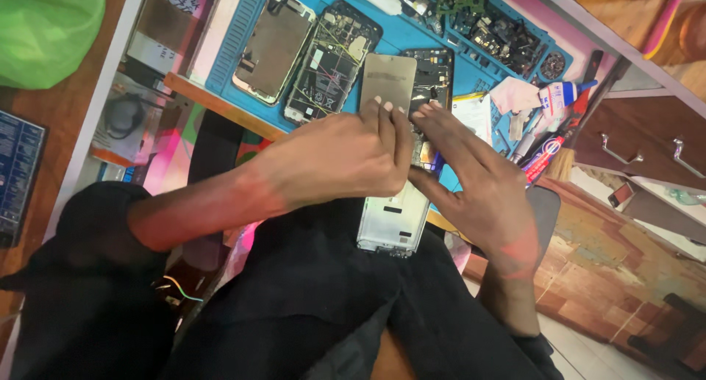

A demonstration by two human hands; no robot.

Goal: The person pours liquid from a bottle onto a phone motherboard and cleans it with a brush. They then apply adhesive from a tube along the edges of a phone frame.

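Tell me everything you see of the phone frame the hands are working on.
The phone frame is a silvery-white, metal-looking rectangular shell with dark cut-outs, lying lengthwise over the lap at the bench edge. A grey-brown panel sticks out at its far end. The left hand presses across its middle; the right hand holds its right edge.
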